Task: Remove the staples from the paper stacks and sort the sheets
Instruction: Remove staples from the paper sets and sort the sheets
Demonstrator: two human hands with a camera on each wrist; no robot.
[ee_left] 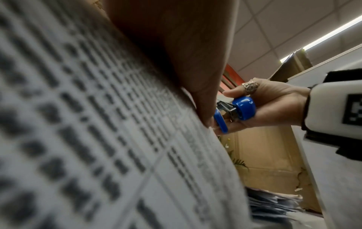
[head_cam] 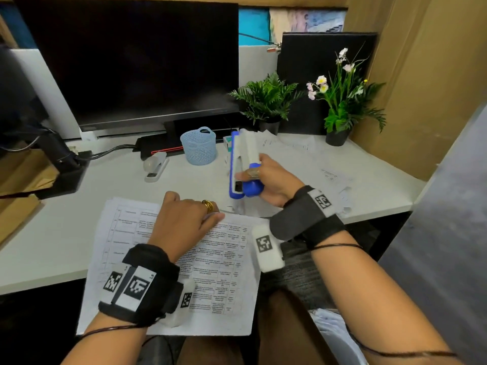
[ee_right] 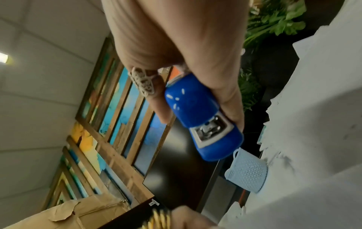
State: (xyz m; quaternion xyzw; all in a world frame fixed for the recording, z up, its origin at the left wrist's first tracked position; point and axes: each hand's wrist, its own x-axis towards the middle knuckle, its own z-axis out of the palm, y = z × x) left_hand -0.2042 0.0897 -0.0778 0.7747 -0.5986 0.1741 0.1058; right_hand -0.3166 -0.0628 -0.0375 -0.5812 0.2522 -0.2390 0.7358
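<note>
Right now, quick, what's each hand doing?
Left hand: pressing down on the paper stack, gripping nothing.
Right hand: gripping the blue-and-white stapler, raised off the desk.

The stapler [head_cam: 243, 164] in the right hand [head_cam: 274, 180] is bright blue with a white-grey upper body; its blue end [ee_right: 203, 124] frames a silver metal inset. The paper stack [head_cam: 218, 259] near the desk edge is white, printed with a black table of ruled cells and dense text. The desk [head_cam: 79, 233] is pale grey-white. A second stapler [head_cam: 155, 167], far left, is light grey. The small basket [head_cam: 199, 146] is pale blue with a perforated mesh pattern. The monitor [head_cam: 131, 61] is black. Both wrist bands [head_cam: 142, 283] are black, carrying white tags with black square-code patterns. The left hand [head_cam: 184, 222] wears a gold ring [head_cam: 208, 206]; the right wears a silver filigree ring [ee_left: 249, 86]. Far right, green plants [head_cam: 266, 98] stand in black pots, one with pink and white flowers [head_cam: 320, 85].
</note>
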